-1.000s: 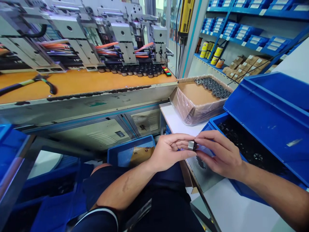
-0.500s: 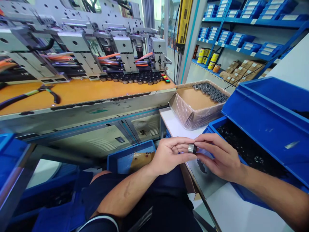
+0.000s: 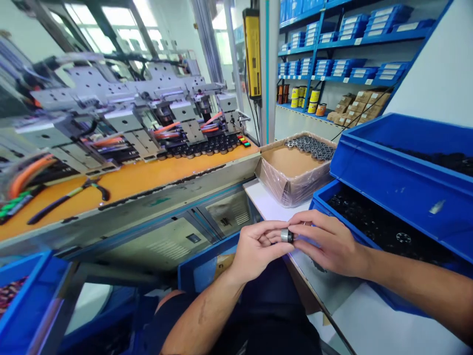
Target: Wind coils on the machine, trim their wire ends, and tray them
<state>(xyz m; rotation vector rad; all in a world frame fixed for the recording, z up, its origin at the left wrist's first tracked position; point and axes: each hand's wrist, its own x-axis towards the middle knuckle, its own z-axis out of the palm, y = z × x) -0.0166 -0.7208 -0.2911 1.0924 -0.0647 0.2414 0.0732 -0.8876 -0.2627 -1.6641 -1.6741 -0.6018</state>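
A small silver and black cylindrical part [image 3: 287, 235] is held between my two hands, above the edge of a white side table [image 3: 264, 202]. My left hand [image 3: 254, 249] is closed round its silver side, thumb below and fingers behind. On the black end, the fingertips of my right hand [image 3: 328, 244] pinch the same part. Beyond my hands stands a plastic-lined carton [image 3: 291, 190] with rows of dark round parts [image 3: 312, 147] at its back. Beside my right hand, a blue bin [image 3: 321, 197] holds loose black parts.
A machine [image 3: 136, 133] stands on the orange bench [image 3: 158, 172], with rows of round parts before it. Pliers [image 3: 66, 201] lie at the bench's left. A second blue bin [image 3: 399, 167] is stacked at right. Another blue bin [image 3: 186, 273] sits low, left of my forearm.
The view has swung, showing more of the bench's left side and the windows. Both hands still hold the part together, with the right fingers slightly shifted around its black end.
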